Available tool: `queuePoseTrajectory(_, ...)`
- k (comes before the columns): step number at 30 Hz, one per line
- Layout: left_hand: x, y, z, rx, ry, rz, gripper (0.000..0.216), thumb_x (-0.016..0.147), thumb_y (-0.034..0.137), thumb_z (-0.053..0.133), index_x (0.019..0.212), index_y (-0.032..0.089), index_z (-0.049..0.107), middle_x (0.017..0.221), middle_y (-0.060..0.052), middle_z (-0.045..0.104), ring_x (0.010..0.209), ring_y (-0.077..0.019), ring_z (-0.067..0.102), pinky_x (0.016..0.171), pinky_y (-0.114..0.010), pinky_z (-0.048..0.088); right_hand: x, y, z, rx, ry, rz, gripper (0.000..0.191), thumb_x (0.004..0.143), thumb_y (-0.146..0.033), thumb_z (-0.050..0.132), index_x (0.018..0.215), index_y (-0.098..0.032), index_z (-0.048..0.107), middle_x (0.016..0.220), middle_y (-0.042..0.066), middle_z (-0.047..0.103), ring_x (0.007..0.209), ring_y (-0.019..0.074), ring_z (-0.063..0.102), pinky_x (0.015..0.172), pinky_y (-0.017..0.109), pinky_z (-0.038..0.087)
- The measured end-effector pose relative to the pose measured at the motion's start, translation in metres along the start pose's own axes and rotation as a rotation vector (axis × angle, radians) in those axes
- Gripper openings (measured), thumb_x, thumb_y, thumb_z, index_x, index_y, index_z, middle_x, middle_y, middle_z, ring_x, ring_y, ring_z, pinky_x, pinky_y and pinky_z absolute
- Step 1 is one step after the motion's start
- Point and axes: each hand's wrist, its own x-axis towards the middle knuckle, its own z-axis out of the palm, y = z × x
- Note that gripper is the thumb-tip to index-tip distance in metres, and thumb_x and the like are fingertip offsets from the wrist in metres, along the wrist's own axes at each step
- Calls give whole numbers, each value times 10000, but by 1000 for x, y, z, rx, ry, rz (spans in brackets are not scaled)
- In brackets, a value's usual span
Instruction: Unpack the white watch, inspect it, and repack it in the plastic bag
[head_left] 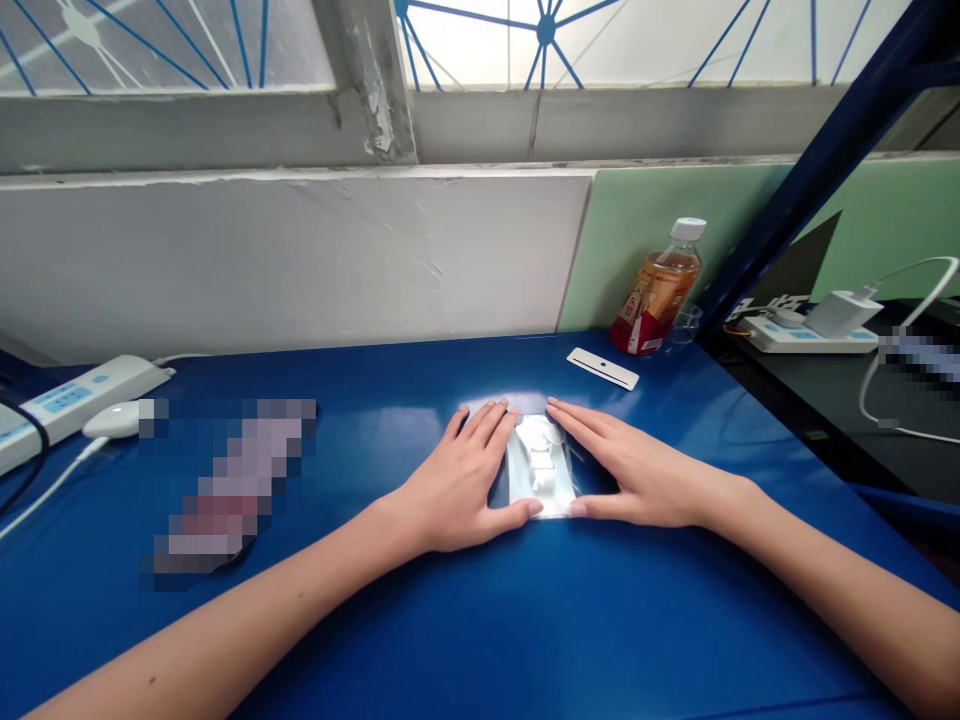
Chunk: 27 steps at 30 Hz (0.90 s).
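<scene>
Mid-desk: small clear-plastic packet (565, 492), roughly rectangular, film glossy and catching bright glare. Visible through the film: pale blue sheet (519, 482), smooth and flat, with a white piece (541, 468), rounded at top, blockier below; too washed out to identify. Lying flat on the blue desk (525, 620), hard and slick with soft reflections, between both hands.

Left hand (465, 485): palm down, fingers stretched and unclenched, tips along the packet's upper left edge, thumb laid over the lower edge. Right hand (637, 470): fingers straight and relaxed, pointing to the upper right corner, thumb extended to the lower right corner. Packet framed, not pinched. Contact of right fingertips with film: cannot tell.

Beyond the right hand: slim white strip (602, 368), rectangular, small dark mark midway. Behind it, near a smooth green panel (600, 260): clear bottle (656, 290), white ridged cap, orange-and-red wrap label, lettering too small to read.

Far left: white moulded power strip (94, 385), pale blue socket faces. Nearby, an elongated item (232, 490) hidden under mosaic.

Far right: boxy white adapter (844, 312); behind it, dark board (799, 260) with bold white characters, partly covered, unreadable.
</scene>
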Motion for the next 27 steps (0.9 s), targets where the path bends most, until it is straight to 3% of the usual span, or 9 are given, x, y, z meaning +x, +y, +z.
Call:
queuePoseTrajectory(10, -2, 1, -2, 6, 1, 1, 742, 963, 490, 402, 1541, 82, 176, 1619, -214, 133, 1510, -316, 88, 1202, -528, 135, 4, 0, 0, -7, 125, 14, 671, 946, -496, 509, 1504, -159, 350, 1470, 192, 477, 1332, 331, 484, 1076, 500, 446)
queuePoseTrajectory(15, -2, 1, 0, -11, 35, -37, 620, 990, 413, 346, 1527, 117, 250, 1613, -188, 195, 1501, -320, 141, 1202, -530, 149, 6, 2, 0, 18, 192, 42, 528, 949, -448, 508, 1425, -224, 464, 1333, 151, 586, 1205, 320, 576, 997, 494, 508)
queuePoseTrajectory(21, -2, 1, 1, 6, 45, -39, 616, 990, 429, 347, 1516, 115, 285, 1592, -189, 263, 1485, -320, 206, 1202, -517, 158, 6, 4, 1, 28, 222, 44, 466, 944, -434, 516, 1364, -232, 514, 1281, 144, 611, 1150, 315, 599, 957, 494, 523)
queuePoseTrajectory(25, 0, 1, -1, 10, 46, -19, 809, 923, 628, 440, 1521, 108, 277, 1584, -197, 279, 1474, -342, 225, 1199, -514, 160, 6, 0, -1, 49, 240, 40, 320, 935, -397, 542, 1187, -210, 605, 1034, 123, 685, 966, 284, 649, 841, 449, 560)
queuePoseTrajectory(27, 0, 0, -1, 13, 35, -5, 839, 900, 650, 469, 1527, 127, 276, 1582, -182, 291, 1470, -345, 232, 1197, -519, 156, 6, -1, -2, 63, 256, 36, 250, 930, -391, 551, 1082, -214, 639, 927, 107, 685, 903, 274, 655, 796, 431, 568)
